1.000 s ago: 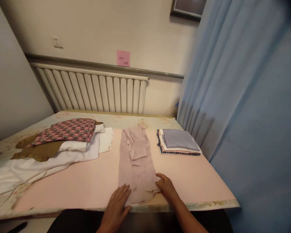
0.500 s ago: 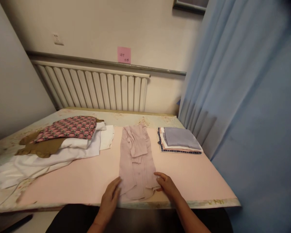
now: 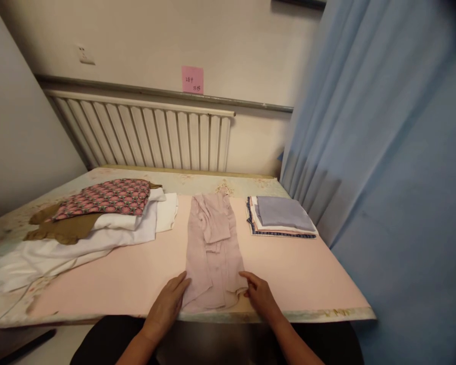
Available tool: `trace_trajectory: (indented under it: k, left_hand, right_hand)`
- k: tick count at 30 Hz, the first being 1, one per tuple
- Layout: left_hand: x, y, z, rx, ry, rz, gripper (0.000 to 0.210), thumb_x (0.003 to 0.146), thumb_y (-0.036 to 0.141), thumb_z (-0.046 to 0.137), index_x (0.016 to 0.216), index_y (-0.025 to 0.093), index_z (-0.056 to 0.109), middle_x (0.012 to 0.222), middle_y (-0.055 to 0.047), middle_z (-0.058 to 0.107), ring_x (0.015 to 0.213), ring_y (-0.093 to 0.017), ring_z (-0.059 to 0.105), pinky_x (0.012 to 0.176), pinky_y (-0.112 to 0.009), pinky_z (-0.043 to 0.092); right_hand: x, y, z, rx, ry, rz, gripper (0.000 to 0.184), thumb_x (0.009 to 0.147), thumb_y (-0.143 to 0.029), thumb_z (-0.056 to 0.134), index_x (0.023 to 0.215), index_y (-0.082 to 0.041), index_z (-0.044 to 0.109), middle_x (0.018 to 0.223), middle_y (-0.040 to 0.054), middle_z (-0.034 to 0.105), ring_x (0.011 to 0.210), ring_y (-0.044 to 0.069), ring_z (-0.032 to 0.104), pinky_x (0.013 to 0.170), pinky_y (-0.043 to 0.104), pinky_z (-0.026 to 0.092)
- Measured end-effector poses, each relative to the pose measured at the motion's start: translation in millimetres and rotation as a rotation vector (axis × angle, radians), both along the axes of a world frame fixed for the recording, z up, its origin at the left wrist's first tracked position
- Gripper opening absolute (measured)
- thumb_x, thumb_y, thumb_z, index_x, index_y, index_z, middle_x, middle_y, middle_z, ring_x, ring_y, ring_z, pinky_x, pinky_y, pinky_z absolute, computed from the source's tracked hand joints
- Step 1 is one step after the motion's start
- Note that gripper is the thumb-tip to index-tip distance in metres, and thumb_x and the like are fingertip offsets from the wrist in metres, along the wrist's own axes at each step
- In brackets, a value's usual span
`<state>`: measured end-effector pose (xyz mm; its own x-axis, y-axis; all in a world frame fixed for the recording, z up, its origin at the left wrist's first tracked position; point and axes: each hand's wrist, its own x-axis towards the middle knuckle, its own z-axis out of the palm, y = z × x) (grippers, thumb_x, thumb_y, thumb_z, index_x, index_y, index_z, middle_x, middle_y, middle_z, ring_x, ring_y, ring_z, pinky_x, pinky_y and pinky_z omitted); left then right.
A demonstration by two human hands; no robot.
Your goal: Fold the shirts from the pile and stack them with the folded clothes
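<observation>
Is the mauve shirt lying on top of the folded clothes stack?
No, the mauve shirt lies on the pink covering, left of the folded clothes stack.

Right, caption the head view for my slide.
Left hand and right hand at a mauve shirt, between loose clothes and a folded stack.

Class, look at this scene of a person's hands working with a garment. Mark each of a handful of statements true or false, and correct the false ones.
1. The mauve garment lies between the left hand and the right hand. True.
2. Both hands are at the garment's far end. False: they are at its near end, one at each side.
3. The patterned cloth lies on top of the loose heap. True.
4. The folded stack is left of the garment. False: it is to the right.
5. The curtain is red. False: it is blue.
6. The pink note is above the radiator. True.
</observation>
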<state>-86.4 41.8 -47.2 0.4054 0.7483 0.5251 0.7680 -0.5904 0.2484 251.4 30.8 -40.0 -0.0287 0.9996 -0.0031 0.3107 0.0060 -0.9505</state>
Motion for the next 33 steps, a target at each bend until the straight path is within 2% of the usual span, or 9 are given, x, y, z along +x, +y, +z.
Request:
trace_trajectory:
  k: [5, 8, 14, 18, 20, 23, 26, 29, 33]
  left_hand:
    - [-1.7, 6.7, 3.6, -0.011, 0.078, -0.028, 0.036, 0.089, 0.016, 0.045, 0.119, 0.025, 0.062, 0.125, -0.009, 0.063, 0.111, -0.021, 0.06, 0.093, -0.039, 0.053]
    - [-2.2, 7.4, 3.4, -0.039, 0.111, -0.037, 0.037, 0.088, 0.014, 0.044, 0.118, 0.026, 0.063, 0.125, -0.007, 0.064, 0.111, -0.022, 0.06, 0.094, -0.041, 0.052]
    - [-3.0, 2.6, 10.1, -0.093, 0.153, -0.067, 0.04, 0.088, 0.013, 0.043, 0.119, 0.027, 0.062, 0.129, -0.006, 0.061, 0.114, -0.022, 0.057, 0.095, -0.042, 0.05]
    - [-1.3, -4.8, 17.2, -0.122, 0.144, -0.093, 0.041, 0.088, 0.014, 0.044, 0.122, 0.029, 0.06, 0.132, -0.006, 0.059, 0.118, -0.023, 0.054, 0.097, -0.041, 0.048]
    - [3.2, -10.8, 19.9, -0.112, 0.114, -0.061, 0.039, 0.088, 0.016, 0.045, 0.122, 0.028, 0.059, 0.132, -0.007, 0.058, 0.118, -0.023, 0.053, 0.097, -0.042, 0.047]
    - [18.1, -23.6, 24.6, -0.077, 0.059, -0.005, 0.035, 0.09, 0.019, 0.046, 0.122, 0.025, 0.058, 0.129, -0.009, 0.059, 0.117, -0.025, 0.052, 0.097, -0.045, 0.046]
    - [42.3, -37.2, 31.1, -0.078, 0.027, -0.056, 0.032, 0.092, 0.022, 0.045, 0.121, 0.024, 0.058, 0.118, -0.009, 0.062, 0.109, -0.023, 0.055, 0.095, -0.044, 0.047]
    - [67.9, -45.8, 36.2, -0.119, 0.018, -0.121, 0.025, 0.093, 0.024, 0.044, 0.113, 0.023, 0.06, 0.106, -0.008, 0.064, 0.099, -0.022, 0.058, 0.088, -0.041, 0.05]
    - [88.7, -45.9, 34.4, -0.19, 0.058, -0.113, 0.021, 0.094, 0.024, 0.043, 0.102, 0.022, 0.062, 0.095, -0.007, 0.063, 0.091, -0.021, 0.056, 0.08, -0.039, 0.05]
  right_hand:
    - [-2.3, -2.4, -4.4, 0.386, -0.307, 0.062, 0.049, 0.07, -0.008, 0.047, 0.113, -0.023, 0.065, 0.11, 0.0059, 0.066, 0.102, 0.021, 0.059, 0.093, 0.037, 0.047]
    - [-4.7, -2.6, -2.6, 0.471, -0.469, 0.088, 0.054, 0.067, -0.002, 0.046, 0.113, -0.024, 0.064, 0.103, 0.0063, 0.065, 0.1, 0.022, 0.056, 0.089, 0.036, 0.047]
    - [-11.8, -7.8, 5.0, 0.468, -0.595, 0.011, 0.045, 0.066, 0.001, 0.048, 0.099, -0.024, 0.064, 0.098, 0.006, 0.058, 0.099, 0.022, 0.053, 0.085, 0.033, 0.047]
    - [-12.3, -10.7, 7.1, 0.49, -0.616, -0.01, 0.041, 0.066, 0.001, 0.049, 0.096, -0.023, 0.064, 0.121, 0.0088, 0.054, 0.113, 0.023, 0.048, 0.094, 0.036, 0.044]
    - [-11.8, -11.3, 7.8, 0.503, -0.621, -0.004, 0.038, 0.066, 0.001, 0.049, 0.093, -0.022, 0.064, 0.133, 0.0085, 0.048, 0.117, 0.024, 0.046, 0.096, 0.038, 0.042]
    - [-11.5, -12.3, 9.4, 0.501, -0.633, 0.007, 0.038, 0.065, 0.002, 0.048, 0.091, -0.022, 0.063, 0.142, 0.0064, 0.042, 0.115, 0.023, 0.047, 0.096, 0.038, 0.042]
    - [-11.7, -13.5, 12.0, 0.502, -0.64, 0.017, 0.04, 0.063, 0.002, 0.048, 0.092, -0.022, 0.063, 0.144, 0.0051, 0.042, 0.113, 0.023, 0.048, 0.094, 0.037, 0.043]
    - [-11.6, -14.1, 14.6, 0.505, -0.638, 0.033, 0.041, 0.063, 0.002, 0.048, 0.091, -0.022, 0.063, 0.142, 0.0046, 0.045, 0.112, 0.023, 0.049, 0.094, 0.038, 0.043]
    - [-10.6, -13.7, 16.8, 0.517, -0.632, 0.048, 0.041, 0.062, 0.002, 0.047, 0.091, -0.022, 0.063, 0.133, 0.0047, 0.053, 0.111, 0.023, 0.048, 0.093, 0.038, 0.043]
